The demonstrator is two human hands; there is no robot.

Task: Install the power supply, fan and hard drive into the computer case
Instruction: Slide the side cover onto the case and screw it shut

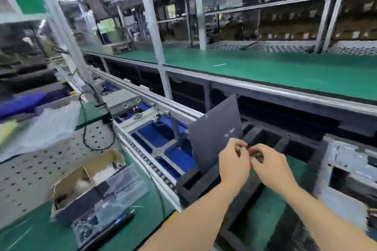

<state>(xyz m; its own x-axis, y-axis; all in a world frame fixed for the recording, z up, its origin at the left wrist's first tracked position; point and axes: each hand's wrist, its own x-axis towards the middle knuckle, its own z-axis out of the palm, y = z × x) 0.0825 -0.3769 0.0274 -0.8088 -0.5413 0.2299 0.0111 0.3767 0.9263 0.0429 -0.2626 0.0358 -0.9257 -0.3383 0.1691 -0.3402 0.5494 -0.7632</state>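
My left hand [234, 161] and my right hand [269, 164] meet above a black foam tray [204, 185], fingertips together. Between them they pinch a small dark part [249, 146] with a red tip; the blur hides what it is. A flat dark panel [216, 130] stands tilted in a slot of the foam tray, just behind my left hand. The open metal computer case [350, 171] lies at the right edge, apart from both hands.
A cardboard box [85, 177] with small parts and clear plastic bags [114, 199] sits on the green mat at lower left. A roller conveyor [146, 161] with blue pallets runs diagonally behind. A green shelf [265, 71] and racks stand beyond.
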